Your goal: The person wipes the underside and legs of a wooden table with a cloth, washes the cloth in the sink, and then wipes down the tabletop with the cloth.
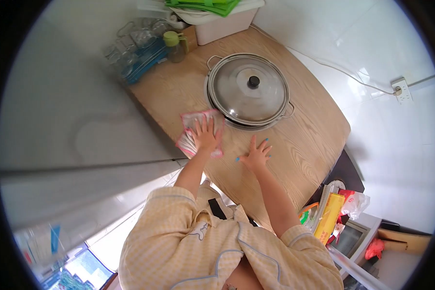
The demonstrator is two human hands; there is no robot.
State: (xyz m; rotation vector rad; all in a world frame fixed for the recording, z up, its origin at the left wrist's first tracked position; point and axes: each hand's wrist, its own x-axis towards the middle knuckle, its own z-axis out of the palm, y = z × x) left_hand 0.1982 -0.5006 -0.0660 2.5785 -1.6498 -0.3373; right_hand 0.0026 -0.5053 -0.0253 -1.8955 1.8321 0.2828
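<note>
My left hand (205, 137) lies flat with fingers stretched on a pink-edged cleaning cloth (192, 119), pressing it to the wooden tabletop (295, 154) near the left edge. Part of the cloth is bunched beside the palm. To the right, my right hand (257, 155) rests on the bare wood with its fingers spread, holding nothing. Just beyond both hands stands a wide two-handled steel pan with a domed metal lid (249, 96) and a black knob. The cloth's far edge reaches close to the pan's rim; I cannot tell whether they touch.
At the back left, drinking glasses (125, 48) stand on a blue tray (147, 60) beside a green-lidded jug (175, 46). A white bin (224, 26) is at the back. A cord runs to a wall socket (401, 91). Packages and a yellow box (329, 217) lie lower right.
</note>
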